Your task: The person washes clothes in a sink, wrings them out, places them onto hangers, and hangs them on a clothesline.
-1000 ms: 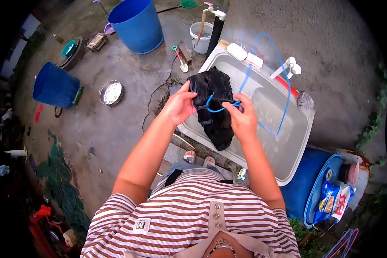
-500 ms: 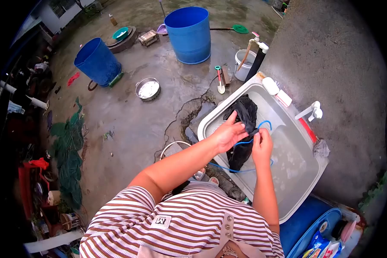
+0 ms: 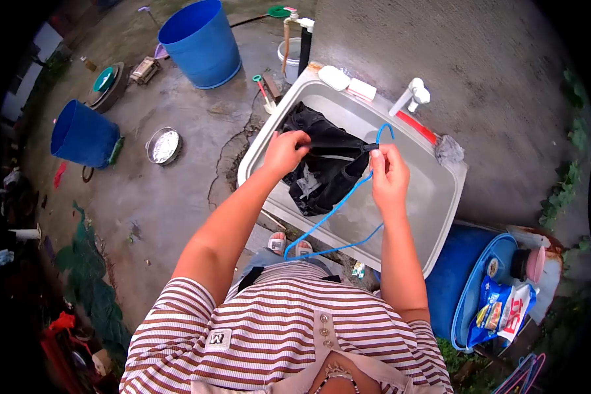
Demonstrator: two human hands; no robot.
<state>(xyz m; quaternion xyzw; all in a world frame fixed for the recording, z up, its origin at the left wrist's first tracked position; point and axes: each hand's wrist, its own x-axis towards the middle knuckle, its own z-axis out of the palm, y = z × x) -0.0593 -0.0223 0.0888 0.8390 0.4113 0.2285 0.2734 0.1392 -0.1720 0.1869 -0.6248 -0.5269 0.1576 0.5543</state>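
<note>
A wet-looking black garment [image 3: 325, 172] hangs stretched between my hands over the grey sink [image 3: 433, 253]. My left hand [image 3: 284, 152] has its fingers closed on the garment's left edge. My right hand [image 3: 389, 172] pinches the other end of the garment, against the neck of a blue hanger [image 3: 328, 215]. The hanger's hook points up past my right fingers. Its triangular frame hangs tilted below, partly over the sink and partly in front of my waist. Shallow water shows at the bottom of the sink.
A white faucet [image 3: 414, 95] and white soap-like blocks [image 3: 335, 77] sit on the sink's far rim. Blue barrels [image 3: 200, 49] stand on the wet concrete, near a metal basin [image 3: 164, 146]. A blue drum [image 3: 456, 269] with a detergent bag [image 3: 499, 312] is at right.
My view has turned right. The garment has been spread wider as my hands moved apart, and the blue hanger has come up, showing more of its frame.
</note>
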